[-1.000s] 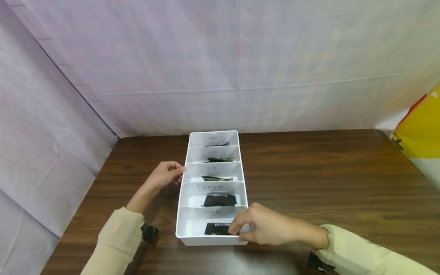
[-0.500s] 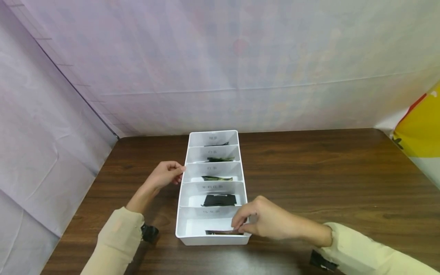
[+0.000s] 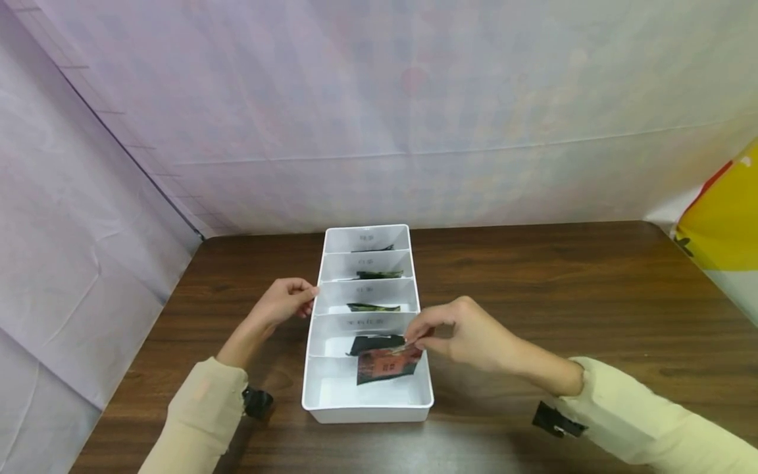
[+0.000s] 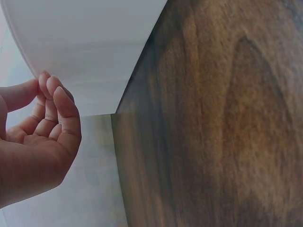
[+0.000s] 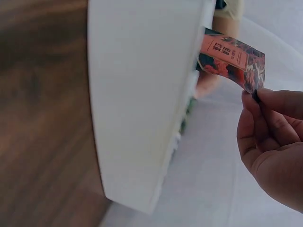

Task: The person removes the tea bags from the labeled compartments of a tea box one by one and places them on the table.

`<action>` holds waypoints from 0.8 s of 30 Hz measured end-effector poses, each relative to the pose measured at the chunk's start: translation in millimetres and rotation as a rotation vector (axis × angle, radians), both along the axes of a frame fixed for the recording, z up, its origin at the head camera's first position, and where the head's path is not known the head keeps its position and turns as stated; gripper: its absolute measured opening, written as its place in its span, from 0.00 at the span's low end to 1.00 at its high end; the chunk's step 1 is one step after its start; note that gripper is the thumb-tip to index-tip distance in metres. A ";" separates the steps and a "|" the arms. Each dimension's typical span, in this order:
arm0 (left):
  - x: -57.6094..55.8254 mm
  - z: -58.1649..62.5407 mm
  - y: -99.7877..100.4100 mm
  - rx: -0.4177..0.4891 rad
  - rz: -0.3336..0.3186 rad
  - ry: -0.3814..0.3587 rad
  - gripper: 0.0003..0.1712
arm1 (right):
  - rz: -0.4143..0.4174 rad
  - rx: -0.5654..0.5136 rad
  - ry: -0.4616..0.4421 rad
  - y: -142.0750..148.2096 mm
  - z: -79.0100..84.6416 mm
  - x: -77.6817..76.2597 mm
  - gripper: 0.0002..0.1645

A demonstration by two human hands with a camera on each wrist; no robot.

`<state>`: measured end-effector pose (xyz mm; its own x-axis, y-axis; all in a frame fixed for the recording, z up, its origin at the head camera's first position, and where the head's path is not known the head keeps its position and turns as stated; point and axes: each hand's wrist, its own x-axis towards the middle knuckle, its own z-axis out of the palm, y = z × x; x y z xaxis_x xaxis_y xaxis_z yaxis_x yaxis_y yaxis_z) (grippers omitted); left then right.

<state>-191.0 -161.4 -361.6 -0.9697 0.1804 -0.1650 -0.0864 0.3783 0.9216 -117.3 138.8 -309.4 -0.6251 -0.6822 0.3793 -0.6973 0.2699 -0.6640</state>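
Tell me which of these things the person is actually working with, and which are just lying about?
In use:
- red packet, pinched by the right hand
- white divider tray, steadied by the left hand

Lying about:
- dark packets in the other compartments
- wooden table
- yellow object at the right edge

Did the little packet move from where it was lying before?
Yes. The right hand has lifted the packet out of the tray's nearest compartment; it now hangs from the fingers above it.
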 end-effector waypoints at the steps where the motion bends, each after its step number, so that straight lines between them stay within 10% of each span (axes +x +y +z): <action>1: -0.1 0.0 -0.3 -0.002 0.002 -0.003 0.09 | -0.015 0.000 0.007 1.5 4.7 -1.6 0.12; 13: -0.4 -0.1 -1.1 0.001 0.001 -0.003 0.10 | -0.219 0.059 0.045 26.9 58.2 -20.8 0.14; 24: 0.0 -1.1 -1.5 0.011 0.004 -0.014 0.09 | -0.335 0.147 -0.011 56.4 68.0 -40.6 0.12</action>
